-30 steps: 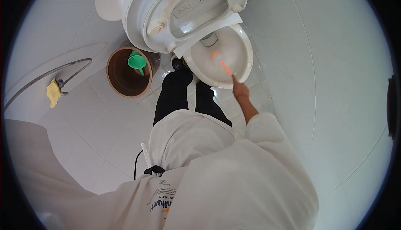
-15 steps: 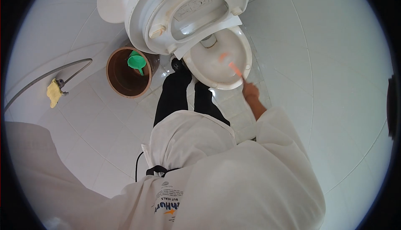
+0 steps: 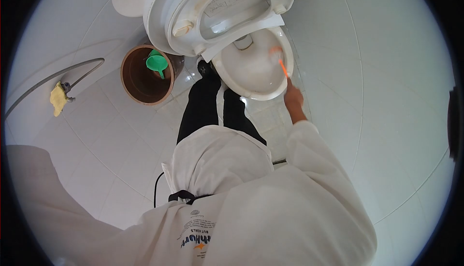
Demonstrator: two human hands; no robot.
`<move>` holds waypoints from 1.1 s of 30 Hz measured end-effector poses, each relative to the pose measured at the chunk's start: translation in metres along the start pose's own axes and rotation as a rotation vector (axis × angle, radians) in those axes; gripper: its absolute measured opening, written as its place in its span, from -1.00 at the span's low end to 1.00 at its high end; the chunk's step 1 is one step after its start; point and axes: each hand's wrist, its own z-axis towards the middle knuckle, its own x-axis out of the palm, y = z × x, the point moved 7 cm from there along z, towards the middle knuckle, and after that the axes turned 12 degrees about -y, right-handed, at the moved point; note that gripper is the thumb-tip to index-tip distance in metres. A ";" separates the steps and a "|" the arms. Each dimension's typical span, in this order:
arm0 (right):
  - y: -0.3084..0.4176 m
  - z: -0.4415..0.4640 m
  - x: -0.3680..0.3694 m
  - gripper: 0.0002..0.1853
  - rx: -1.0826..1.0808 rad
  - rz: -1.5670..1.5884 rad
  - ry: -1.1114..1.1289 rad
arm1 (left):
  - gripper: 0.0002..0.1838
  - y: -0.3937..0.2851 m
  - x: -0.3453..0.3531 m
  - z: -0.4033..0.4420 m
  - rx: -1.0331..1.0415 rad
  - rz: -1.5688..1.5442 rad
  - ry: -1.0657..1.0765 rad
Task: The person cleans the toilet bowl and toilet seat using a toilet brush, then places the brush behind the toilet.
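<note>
My right hand (image 3: 293,99) is closed around the handle of an orange toilet brush (image 3: 283,68). The brush's head is blurred and lies inside the white toilet bowl (image 3: 247,71), against its right inner side. Above the bowl the toilet seat and lid (image 3: 183,27) stand raised, with yellowish stains on the seat's bumpers. My left hand is out of view; only the left sleeve (image 3: 36,179) shows at the lower left.
Left of the toilet stands a brown bucket (image 3: 126,85) with a green dipper (image 3: 156,63) in it. A metal hose (image 3: 53,75) runs along the left wall beside a yellow cloth (image 3: 58,99). My legs (image 3: 199,104) stand just before the bowl.
My right hand has moved the brush head from the middle of the bowl to its right side. The camera view has shifted slightly.
</note>
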 end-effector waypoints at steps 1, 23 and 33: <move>-0.015 -0.025 0.012 -0.42 0.032 -0.006 0.032 | -0.09 0.000 0.000 0.001 -0.006 -0.002 -0.001; -0.019 -0.030 0.042 -0.62 0.155 0.325 -0.186 | -0.08 -0.006 -0.003 0.013 -0.003 -0.031 -0.030; 0.105 -0.053 0.139 -0.76 -0.044 0.646 0.303 | -0.08 -0.010 -0.003 0.033 0.043 -0.018 -0.055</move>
